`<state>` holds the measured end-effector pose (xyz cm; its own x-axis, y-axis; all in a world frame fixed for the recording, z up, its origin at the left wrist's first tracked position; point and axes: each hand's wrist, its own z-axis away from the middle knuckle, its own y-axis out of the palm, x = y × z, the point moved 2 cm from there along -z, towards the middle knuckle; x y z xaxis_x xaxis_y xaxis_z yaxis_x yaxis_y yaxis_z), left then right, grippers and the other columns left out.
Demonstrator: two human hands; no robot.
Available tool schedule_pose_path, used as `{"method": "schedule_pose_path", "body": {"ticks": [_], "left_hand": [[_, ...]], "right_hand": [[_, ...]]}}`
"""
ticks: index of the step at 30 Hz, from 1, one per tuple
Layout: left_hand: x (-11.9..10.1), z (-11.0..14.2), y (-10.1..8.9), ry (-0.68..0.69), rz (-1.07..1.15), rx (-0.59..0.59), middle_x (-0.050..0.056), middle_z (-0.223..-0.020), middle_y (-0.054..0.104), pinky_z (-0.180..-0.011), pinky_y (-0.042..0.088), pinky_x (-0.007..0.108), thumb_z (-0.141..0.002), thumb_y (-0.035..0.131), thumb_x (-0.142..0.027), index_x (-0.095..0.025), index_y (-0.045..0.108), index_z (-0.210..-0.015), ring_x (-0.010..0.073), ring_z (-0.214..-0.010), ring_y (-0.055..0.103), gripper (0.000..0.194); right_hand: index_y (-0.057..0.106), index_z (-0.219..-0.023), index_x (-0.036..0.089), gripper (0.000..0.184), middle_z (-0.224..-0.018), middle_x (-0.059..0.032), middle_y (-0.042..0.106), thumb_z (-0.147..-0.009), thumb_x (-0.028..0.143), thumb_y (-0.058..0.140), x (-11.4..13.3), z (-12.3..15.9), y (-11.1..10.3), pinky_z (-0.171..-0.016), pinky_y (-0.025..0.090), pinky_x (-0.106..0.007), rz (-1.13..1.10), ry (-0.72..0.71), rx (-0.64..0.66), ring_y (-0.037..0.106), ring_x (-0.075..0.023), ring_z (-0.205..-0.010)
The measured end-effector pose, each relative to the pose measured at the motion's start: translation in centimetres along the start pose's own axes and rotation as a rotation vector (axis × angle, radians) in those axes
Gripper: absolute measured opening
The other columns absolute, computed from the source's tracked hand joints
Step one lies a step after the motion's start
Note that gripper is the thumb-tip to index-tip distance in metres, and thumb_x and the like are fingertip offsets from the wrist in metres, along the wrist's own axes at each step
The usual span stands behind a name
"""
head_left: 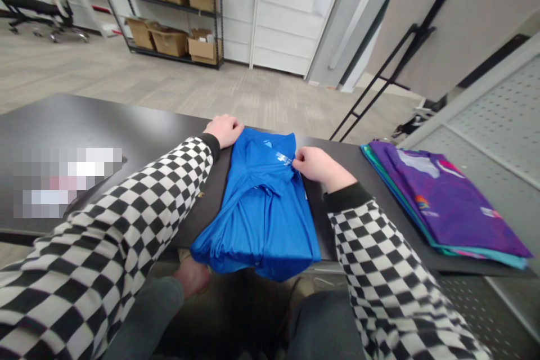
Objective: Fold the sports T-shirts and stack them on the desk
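A blue T-shirt (pixel 270 225) lies partly folded on the black table, its lower end hanging over the near edge. White print shows near its far right side, and a sleeve is laid across the middle. My left hand (pixel 225 130) is closed at the far left corner of the shirt, fingers curled around the fabric edge and partly hidden. On the opposite side, my right hand (pixel 318 166) pinches the shirt's right edge beside the white print.
A stack of folded shirts, a purple shirt (pixel 447 197) on top, lies on the table's right. A blurred-out patch (pixel 63 180) covers something at left. Beyond the black table (pixel 139 115) stand a shelf of cardboard boxes (pixel 171 39) and an office chair (pixel 37 0). A perforated panel (pixel 502 107) borders the right.
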<state>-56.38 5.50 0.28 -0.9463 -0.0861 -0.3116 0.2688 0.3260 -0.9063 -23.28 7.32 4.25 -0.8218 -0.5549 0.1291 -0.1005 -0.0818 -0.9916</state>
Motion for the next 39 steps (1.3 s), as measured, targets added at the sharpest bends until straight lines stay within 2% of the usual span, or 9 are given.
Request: {"method": "schedule_pose_path", "body": {"ticks": [6,9,12,16,21,25,30,34,39], "left_hand": [[-0.6,0.1,0.0,-0.082,-0.048,-0.008,0.016,-0.120,0.075,-0.104,0.058,0.058,-0.095,0.066,-0.044,-0.025,0.078,-0.097,0.0410,-0.120,0.065,0.023],[-1.0,0.3,-0.4,-0.056,-0.042,-0.053,0.016,-0.122,0.076,-0.108,0.056,0.059,-0.100,0.060,-0.039,-0.024,0.080,-0.108,0.0401,-0.121,0.067,0.026],[-2.2,0.9,-0.9,0.088,0.000,-0.109,0.017,-0.135,0.076,-0.120,0.051,0.055,-0.104,0.054,-0.036,-0.020,0.078,-0.130,0.0374,-0.131,0.067,0.039],[-3.9,2.0,-0.3,0.275,0.052,0.023,0.012,-0.146,0.075,-0.128,0.047,0.047,-0.105,0.053,-0.038,-0.021,0.076,-0.141,0.0326,-0.141,0.065,0.047],[-4.2,2.5,0.5,0.276,0.033,0.150,0.011,-0.148,0.075,-0.126,0.050,0.040,-0.104,0.053,-0.048,-0.021,0.077,-0.142,0.0300,-0.140,0.069,0.052],[-3.7,2.4,0.5,0.279,0.027,0.166,0.012,-0.156,0.071,-0.130,0.047,0.041,-0.102,0.058,-0.054,-0.020,0.074,-0.146,0.0314,-0.144,0.066,0.058],[-3.7,2.4,0.6,0.276,0.022,0.219,0.011,-0.166,0.063,-0.136,0.038,0.049,-0.101,0.061,-0.059,-0.024,0.069,-0.153,0.0330,-0.153,0.059,0.063],[-3.7,2.7,0.3,0.231,0.028,0.271,0.009,-0.175,0.055,-0.140,0.027,0.063,-0.102,0.062,-0.063,-0.029,0.063,-0.160,0.0369,-0.162,0.049,0.067],[-3.4,3.1,-0.2,0.201,0.038,0.288,0.010,-0.175,0.055,-0.140,0.022,0.069,-0.102,0.063,-0.063,-0.029,0.061,-0.161,0.0376,-0.162,0.050,0.068]], "right_hand": [[0.076,-0.088,0.022,0.019,-0.090,-0.0087,0.080,-0.104,0.026,0.067,-0.1,0.0,0.0,-0.071,0.045,-0.033,-0.010,0.013,0.021,0.071,-0.0245,-0.083],[0.078,-0.097,0.021,0.022,-0.101,-0.0114,0.082,-0.109,0.031,0.062,-0.5,-0.5,0.4,-0.082,0.052,-0.035,-0.074,-0.012,-0.094,0.074,-0.0272,-0.094],[0.079,-0.117,0.020,0.022,-0.124,-0.0148,0.080,-0.108,0.028,0.061,-1.4,-1.7,1.0,-0.100,0.056,-0.038,-0.114,-0.051,-0.230,0.073,-0.0307,-0.115],[0.076,-0.138,0.020,0.036,-0.144,-0.0185,0.073,-0.107,0.029,0.058,-2.6,-4.2,1.7,-0.116,0.053,-0.048,-0.108,-0.060,-0.288,0.066,-0.0364,-0.135],[0.068,-0.154,0.022,0.047,-0.166,-0.0161,0.062,-0.111,0.037,0.053,-2.8,-7.5,2.1,-0.126,0.045,-0.060,-0.104,-0.148,-0.284,0.056,-0.0391,-0.151],[0.076,-0.138,0.022,0.037,-0.168,-0.0141,0.061,-0.106,0.027,0.057,-2.9,-9.3,2.9,-0.131,0.040,-0.056,-0.096,-0.272,-0.179,0.051,-0.0337,-0.157],[0.077,-0.107,0.021,0.020,-0.143,-0.0150,0.074,-0.097,0.017,0.059,-4.5,-10.2,3.2,-0.125,0.045,-0.046,-0.084,-0.225,-0.204,0.061,-0.0324,-0.143],[0.075,-0.101,0.022,0.017,-0.133,-0.0137,0.077,-0.097,0.016,0.060,-5.4,-10.3,3.2,-0.119,0.049,-0.043,-0.065,-0.179,-0.219,0.067,-0.0311,-0.131],[0.076,-0.098,0.022,0.018,-0.131,-0.0140,0.077,-0.097,0.015,0.059,-5.8,-10.1,3.2,-0.117,0.049,-0.043,-0.052,-0.141,-0.266,0.067,-0.0309,-0.129]]}}
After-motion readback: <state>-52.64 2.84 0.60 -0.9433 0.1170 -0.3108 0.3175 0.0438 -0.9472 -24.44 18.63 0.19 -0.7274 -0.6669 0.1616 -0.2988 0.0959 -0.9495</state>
